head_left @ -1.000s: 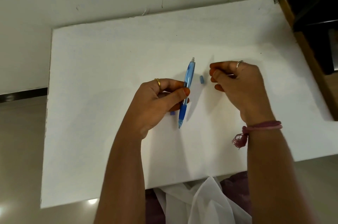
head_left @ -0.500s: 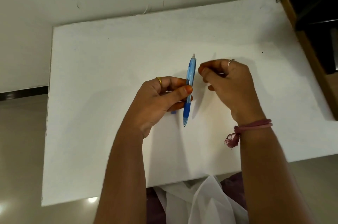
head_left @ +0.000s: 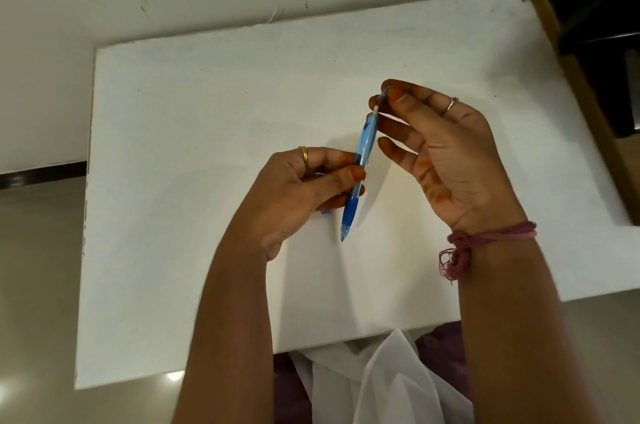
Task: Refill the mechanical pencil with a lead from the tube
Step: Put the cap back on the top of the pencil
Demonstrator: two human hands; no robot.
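Note:
My left hand [head_left: 298, 195] grips a blue translucent mechanical pencil [head_left: 363, 146] at mid-barrel, above the white table [head_left: 207, 111]. The pencil's tip points down toward me and its white back end points away. My right hand [head_left: 443, 153] is turned palm up, with thumb and forefinger pinching a small blue-grey cap [head_left: 385, 93] right at the pencil's back end. The other fingers are spread. A small blue bit [head_left: 326, 212] peeks out on the table under my left hand. I cannot make out a lead or the tube.
Dark wooden furniture [head_left: 595, 25] stands against the table's right edge. White cloth [head_left: 381, 378] lies in my lap below the near edge. The wall runs along the table's far side.
My right hand closed over the small cap lying on the table, lifted it and turned palm up at the pencil's back end. My left hand tilted the pencil slightly to the right.

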